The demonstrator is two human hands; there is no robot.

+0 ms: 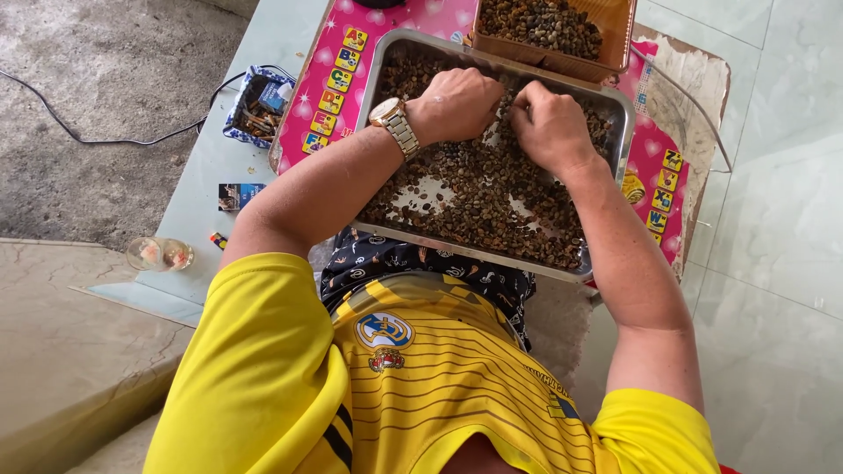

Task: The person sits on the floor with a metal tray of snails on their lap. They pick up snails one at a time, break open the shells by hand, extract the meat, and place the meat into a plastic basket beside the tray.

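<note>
While both my hands are down in the shallow rectangular steel tray [615,110], I am picking through the layer of small dark brown beans [479,189] that covers most of its floor, bare metal showing in a few patches. My left hand [457,104], with the gold metal wristwatch [393,123] on its wrist, rests knuckles-up on the beans, fingers curled under; whether they pinch anything I cannot tell. My right hand [549,123] sits just beside it, fingertips drawn together at the beans, what they grip hidden. I judge this to be mid-sorting. The brown plastic basket [619,31] of the same beans touches the tray's far rim. The next pick calls for a fine pinch on a single bean without scattering its neighbours.
</note>
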